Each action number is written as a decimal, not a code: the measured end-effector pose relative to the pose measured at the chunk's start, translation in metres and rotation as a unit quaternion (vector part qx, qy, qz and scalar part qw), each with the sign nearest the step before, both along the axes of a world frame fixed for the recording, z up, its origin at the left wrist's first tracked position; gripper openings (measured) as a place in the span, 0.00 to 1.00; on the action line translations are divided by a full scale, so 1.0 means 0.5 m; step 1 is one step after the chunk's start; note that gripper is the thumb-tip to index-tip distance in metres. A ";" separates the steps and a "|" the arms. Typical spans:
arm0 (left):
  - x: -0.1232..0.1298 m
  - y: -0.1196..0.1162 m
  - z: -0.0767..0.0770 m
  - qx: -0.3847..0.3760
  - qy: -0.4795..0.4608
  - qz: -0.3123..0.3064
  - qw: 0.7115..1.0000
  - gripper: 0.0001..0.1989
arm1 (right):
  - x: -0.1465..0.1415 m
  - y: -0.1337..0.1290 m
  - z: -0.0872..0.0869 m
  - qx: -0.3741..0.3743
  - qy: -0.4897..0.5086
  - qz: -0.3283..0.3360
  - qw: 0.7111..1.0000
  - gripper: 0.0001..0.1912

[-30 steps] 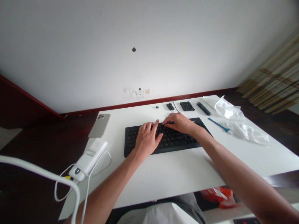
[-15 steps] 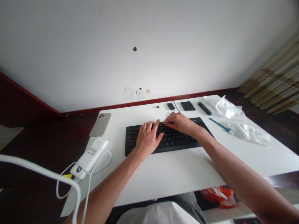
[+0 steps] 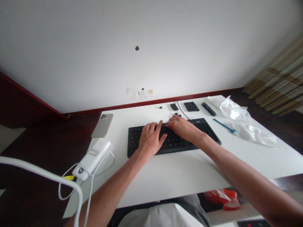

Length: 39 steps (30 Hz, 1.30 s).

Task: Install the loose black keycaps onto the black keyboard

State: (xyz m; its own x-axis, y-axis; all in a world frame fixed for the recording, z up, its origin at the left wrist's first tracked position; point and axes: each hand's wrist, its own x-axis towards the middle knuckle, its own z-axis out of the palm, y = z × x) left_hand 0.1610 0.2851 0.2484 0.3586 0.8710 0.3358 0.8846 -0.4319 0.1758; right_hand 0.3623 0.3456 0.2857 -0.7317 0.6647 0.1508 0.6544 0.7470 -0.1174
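Observation:
A black keyboard (image 3: 133, 144) lies on the white table in front of me. My left hand (image 3: 149, 138) rests over its left-middle keys, open, palm down with the fingers spread. Near the keyboard's upper edge, just right of the left hand, is my right hand (image 3: 182, 127); its fingers are bent and held together at the top keys. Whatever its fingertips pinch is hidden. Just beyond this hand lie a few loose black keycaps (image 3: 176, 114). Further back are a small cluster of keycaps (image 3: 174, 107), a larger block of keycaps (image 3: 191, 106) and one single keycap (image 3: 160, 107).
Right of the keyboard lie a black bar-shaped object (image 3: 208, 109), a thin blue tool (image 3: 224, 125) and crumpled white plastic wrapping (image 3: 257, 134). A phone (image 3: 103, 125) and a white corded device (image 3: 92, 159) lie at the left. An orange bag (image 3: 223, 198) is below the table edge.
My right hand has shifted slightly, and its fingertips are tucked more out of sight. The left hand stays in place. The view has moved a little.

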 end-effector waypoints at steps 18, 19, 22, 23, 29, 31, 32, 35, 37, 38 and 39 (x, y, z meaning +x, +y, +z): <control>0.038 -0.027 0.009 0.032 -0.009 -0.029 0.999 0.25 | 0.023 0.082 -0.038 0.022 0.198 -0.095 0.975 0.14; 0.042 -0.028 0.007 0.034 -0.009 -0.033 0.999 0.26 | 0.026 0.096 -0.036 0.034 0.207 -0.100 0.973 0.15; 0.047 -0.027 0.003 0.032 -0.006 -0.038 0.999 0.27 | 0.031 0.147 -0.029 0.054 0.228 -0.116 0.965 0.15; 0.048 -0.026 0.002 0.030 -0.005 -0.038 0.999 0.27 | 0.030 0.163 -0.027 0.051 0.231 -0.119 0.964 0.14; 0.048 -0.020 0.003 0.030 -0.007 -0.034 0.999 0.30 | -0.020 0.233 -0.042 -0.019 0.151 -0.121 0.981 0.19; 0.050 -0.019 0.004 0.031 -0.007 -0.032 0.999 0.29 | -0.045 0.246 -0.052 -0.024 0.106 -0.134 0.985 0.23; 0.051 -0.019 0.004 0.031 -0.007 -0.031 0.999 0.28 | -0.057 0.251 -0.055 -0.026 0.090 -0.143 0.985 0.23; 0.052 -0.019 0.004 0.032 -0.007 -0.027 0.999 0.26 | -0.082 0.261 -0.057 -0.036 0.073 -0.168 0.982 0.16; 0.051 -0.020 0.003 0.031 -0.008 -0.026 0.999 0.26 | -0.084 0.262 -0.050 -0.041 0.078 -0.173 0.981 0.13; 0.050 -0.021 0.002 0.031 -0.009 -0.025 0.999 0.26 | -0.078 0.259 -0.044 -0.043 0.085 -0.172 0.981 0.13; 0.050 -0.021 0.001 0.031 -0.011 -0.024 0.999 0.26 | -0.067 0.253 -0.038 -0.044 0.100 -0.166 0.980 0.12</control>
